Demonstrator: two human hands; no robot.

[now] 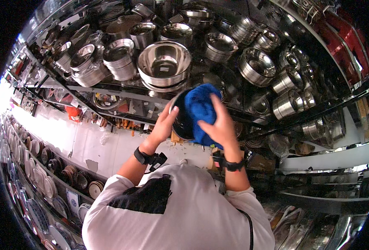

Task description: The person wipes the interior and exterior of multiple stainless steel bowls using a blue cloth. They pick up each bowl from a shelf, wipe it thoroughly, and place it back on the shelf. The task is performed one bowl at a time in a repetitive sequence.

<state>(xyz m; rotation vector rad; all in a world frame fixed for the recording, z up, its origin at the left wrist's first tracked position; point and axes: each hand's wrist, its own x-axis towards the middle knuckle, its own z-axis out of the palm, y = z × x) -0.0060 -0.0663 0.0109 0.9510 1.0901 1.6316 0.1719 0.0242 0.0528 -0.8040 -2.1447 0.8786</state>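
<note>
Near the middle of the head view, my left hand (164, 122) grips the rim of a dark round bowl or pan (181, 120), which is tilted on its side. My right hand (218, 125) presses a blue cloth (201, 104) against its opening, thumb and fingers spread over the cloth. The cloth covers much of the vessel's inside and hangs down below it. Just beyond, on the shelf, stands a stack of large stainless steel bowls (164, 62). Both wrists wear black bands.
Stacked steel basins (118, 59) and steel pots (256, 67) fill the shelf ahead. Its dark front edge (125, 116) runs close to my hands. Utensils with orange handles (128, 123) lie lower down. Plates (39, 175) line racks at the left; a cardboard box (264, 162) is at the right.
</note>
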